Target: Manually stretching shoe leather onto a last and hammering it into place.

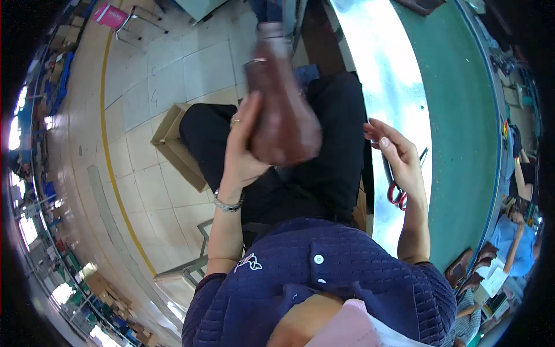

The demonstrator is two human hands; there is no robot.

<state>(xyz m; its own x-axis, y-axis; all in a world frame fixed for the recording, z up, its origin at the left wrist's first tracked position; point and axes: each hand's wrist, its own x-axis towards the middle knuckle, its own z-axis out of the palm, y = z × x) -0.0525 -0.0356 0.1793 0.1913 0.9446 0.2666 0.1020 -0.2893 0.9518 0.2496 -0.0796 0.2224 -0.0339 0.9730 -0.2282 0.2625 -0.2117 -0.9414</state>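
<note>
Shoe, brown and blurred, is above your lap; your left hand has its fingers clamped on it, so hold it steady. Your right hand is empty, thumb apart from fingers; mind the red-handled scissors just beside it.

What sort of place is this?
Probably a shoemaking workshop: the left hand holds a blurred brown shoe-like piece, similar pieces lie by the green bench, and red-handled scissors rest near the right hand.
</note>
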